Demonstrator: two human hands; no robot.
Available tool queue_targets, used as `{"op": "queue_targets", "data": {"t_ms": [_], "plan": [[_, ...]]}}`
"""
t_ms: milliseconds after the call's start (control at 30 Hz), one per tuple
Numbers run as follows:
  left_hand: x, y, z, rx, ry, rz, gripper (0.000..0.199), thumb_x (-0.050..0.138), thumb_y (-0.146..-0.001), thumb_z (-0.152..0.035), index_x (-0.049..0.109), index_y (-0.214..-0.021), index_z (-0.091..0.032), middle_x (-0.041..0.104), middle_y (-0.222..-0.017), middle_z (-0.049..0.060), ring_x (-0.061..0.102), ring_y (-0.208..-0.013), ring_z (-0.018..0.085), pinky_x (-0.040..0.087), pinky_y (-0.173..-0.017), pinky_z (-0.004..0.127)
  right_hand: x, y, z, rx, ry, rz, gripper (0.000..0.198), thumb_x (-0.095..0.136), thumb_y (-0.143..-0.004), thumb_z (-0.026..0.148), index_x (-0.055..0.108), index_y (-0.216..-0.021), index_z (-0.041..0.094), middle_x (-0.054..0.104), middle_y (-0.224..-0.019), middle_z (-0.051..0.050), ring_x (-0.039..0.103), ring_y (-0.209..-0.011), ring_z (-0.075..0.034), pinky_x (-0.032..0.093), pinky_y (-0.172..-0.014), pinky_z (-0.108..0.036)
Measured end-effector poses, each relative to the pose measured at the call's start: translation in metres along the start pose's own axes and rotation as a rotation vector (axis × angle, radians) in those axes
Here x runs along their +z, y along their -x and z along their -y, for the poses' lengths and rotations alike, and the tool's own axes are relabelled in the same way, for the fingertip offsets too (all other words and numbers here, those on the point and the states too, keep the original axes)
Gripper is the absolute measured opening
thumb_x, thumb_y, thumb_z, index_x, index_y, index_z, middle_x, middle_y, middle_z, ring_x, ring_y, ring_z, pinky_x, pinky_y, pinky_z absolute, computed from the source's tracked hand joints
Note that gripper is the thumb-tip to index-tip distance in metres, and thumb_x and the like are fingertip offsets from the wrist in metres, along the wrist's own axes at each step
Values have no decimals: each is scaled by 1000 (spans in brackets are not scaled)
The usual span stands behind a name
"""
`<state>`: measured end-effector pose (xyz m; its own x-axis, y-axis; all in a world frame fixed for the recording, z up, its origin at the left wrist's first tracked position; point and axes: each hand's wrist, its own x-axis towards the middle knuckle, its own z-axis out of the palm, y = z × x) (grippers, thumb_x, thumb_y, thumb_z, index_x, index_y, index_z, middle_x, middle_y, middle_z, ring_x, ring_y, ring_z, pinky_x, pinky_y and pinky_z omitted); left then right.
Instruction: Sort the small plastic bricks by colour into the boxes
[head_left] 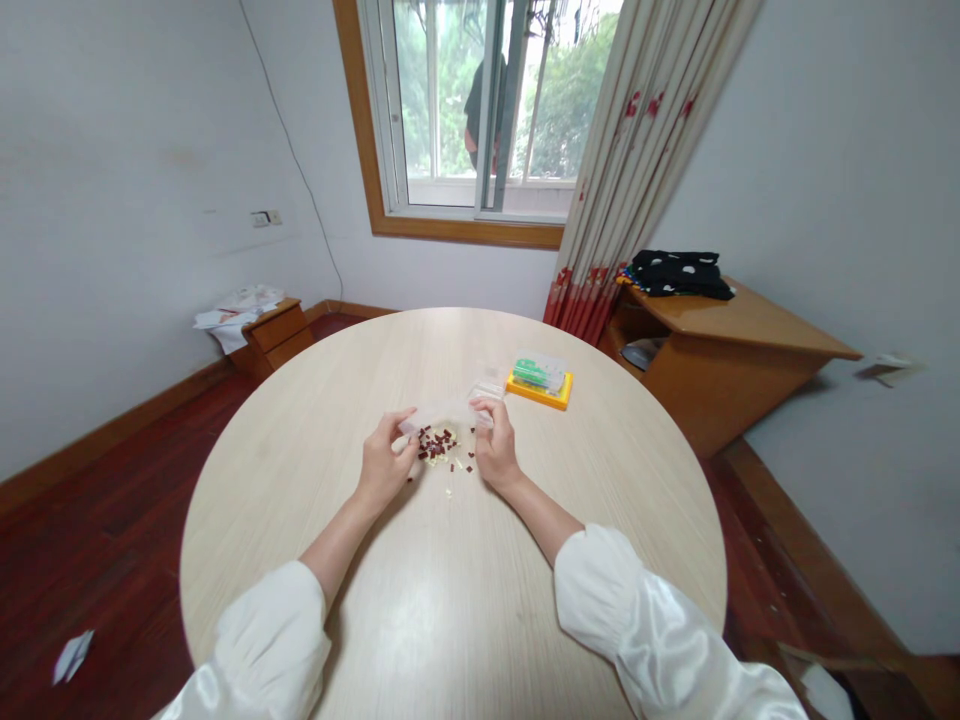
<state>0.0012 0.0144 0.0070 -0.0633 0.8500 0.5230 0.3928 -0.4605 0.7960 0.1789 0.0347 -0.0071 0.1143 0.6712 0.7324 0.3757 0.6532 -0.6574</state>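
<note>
Fingers of the left hand [387, 465] and right hand [496, 448] pinch a clear bag [444, 410] at either side, just beyond small loose pieces [437, 443] on the surface [427, 590], which a dragging bag edge or brushing hand might scatter.

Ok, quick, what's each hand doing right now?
Left hand: closed, holding one side of the bag.
Right hand: closed, holding the bag's other side.

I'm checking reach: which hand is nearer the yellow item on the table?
Right. The right hand is in front of and left of the yellow item; the left hand is farther left, beside the red pieces.
</note>
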Motion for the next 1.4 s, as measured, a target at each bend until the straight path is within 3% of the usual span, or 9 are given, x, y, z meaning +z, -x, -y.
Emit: {"op": "queue_targets", "data": {"t_ms": [200, 400, 600, 700, 800, 933, 1100, 1233, 1400], "plan": [[1, -11, 3, -316, 358, -177, 23, 63, -64, -23, 48, -80, -17, 66, -87, 5, 65, -71, 14, 53, -72, 31, 0, -3, 3, 21, 106, -19, 31, 54, -81, 28, 46, -109, 19, 54, -107, -10, 49, -103, -20, 44, -89, -39], [-7, -21, 17, -660, 625, -341, 22, 60, -62, -10, 45, -76, -16, 65, -66, 1, 65, -61, 12, 55, -74, 33, 0, -4, 3, 3, 139, -12, 23, 47, -83, 22, 49, -106, 19, 56, -104, -9, 50, -100, -20, 43, -88, -39], [-17, -25, 29, -794, 638, -346, 19, 58, -65, -9, 41, -69, -17, 59, -55, 0, 66, -61, 14, 57, -74, 33, -6, -8, -1, -52, 212, 24, 21, 41, -83, 17, 53, -100, 19, 58, -98, -8, 50, -98, -20, 40, -88, -38], [-22, -28, 31, -826, 614, -300, 19, 60, -66, -10, 42, -69, -15, 60, -54, 2, 66, -59, 15, 58, -71, 30, -20, -18, -13, -93, 359, 11, 22, 42, -82, 15, 57, -96, 19, 59, -97, -8, 50, -96, -21, 36, -88, -39], [-26, -30, 28, -855, 549, -245, 21, 61, -67, -8, 42, -73, -15, 62, -54, 4, 66, -53, 16, 58, -61, 29, -42, -31, -31, -41, 546, -54, 28, 41, -80, 14, 58, -102, 18, 59, -104, -10, 49, -101, -22, 32, -92, -42], [-30, -31, 24, -848, 386, -183, 31, 64, -69, -11, 36, -81, -17, 61, -51, 3, 62, -43, 18, 54, -49, 31, -70, -42, -55, 90, 795, -89, 45, 42, -80, 15, 46, -125, 16, 48, -128, -15, 38, -121, -24, 22, -100, -48], [-38, -30, 32, -786, 38, -90, 33, 65, -69, -25, 34, -82, -20, 55, -48, -4, 53, -37, 15, 44, -43, 28, -85, -44, -71, 151, 921, -69, 53, 42, -81, 16, 36, -133, 16, 44, -133, -15, 31, -127, -24, 12, -102, -53], [-46, -29, 35, -503, -446, -107, 28, 64, -65, -35, 41, -70, -21, 49, -49, -5, 50, -46, 14, 36, -48, 25, -88, -44, -73, 164, 946, -115, 52, 47, -79, 19, 42, -131, 23, 44, -129, -14, 35, -120, -26, 19, -98, -52], [-47, -26, 27, -217, -596, -76, 21, 49, -74, -34, 46, -59, -21, 49, -57, -1, 49, -58, 16, 39, -59, 27, -92, -45, -75, 231, 922, -183, 46, 50, -79, 23, 50, -125, 26, 51, -104, -11, 42, -96, -26, 29, -86, -47]]}}
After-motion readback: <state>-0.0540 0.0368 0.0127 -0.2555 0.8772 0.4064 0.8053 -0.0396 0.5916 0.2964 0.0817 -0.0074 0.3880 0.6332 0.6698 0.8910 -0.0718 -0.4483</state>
